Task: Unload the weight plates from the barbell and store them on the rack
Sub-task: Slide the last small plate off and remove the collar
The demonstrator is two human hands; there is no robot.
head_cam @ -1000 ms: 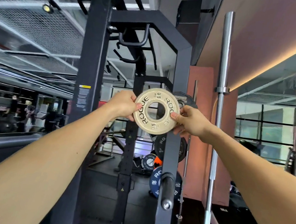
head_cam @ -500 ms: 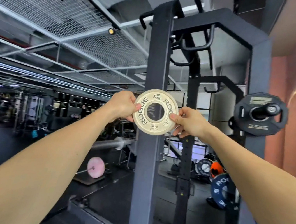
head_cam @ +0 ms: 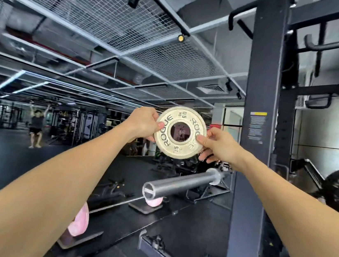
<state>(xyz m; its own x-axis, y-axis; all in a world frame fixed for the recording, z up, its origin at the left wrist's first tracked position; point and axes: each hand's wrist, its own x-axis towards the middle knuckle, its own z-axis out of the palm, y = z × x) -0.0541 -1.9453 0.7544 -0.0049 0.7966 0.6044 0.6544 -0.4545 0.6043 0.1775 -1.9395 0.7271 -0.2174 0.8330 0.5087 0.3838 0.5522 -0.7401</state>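
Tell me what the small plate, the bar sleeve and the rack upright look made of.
Small plate: probably painted or coated metal, off-white and scuffed, with dark raised lettering.
Bar sleeve: bare steel by its look, silver-grey with a dull brushed sheen.
Rack upright: likely steel tube, matte black coating, no shine.

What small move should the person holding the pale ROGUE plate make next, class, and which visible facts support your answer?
Probably turn right toward the rack upright and seek a free storage peg. The small plate is off the barbell sleeve, which is bare, and is held in the air by the left hand and the right hand at its edges. No peg shows in front of it.
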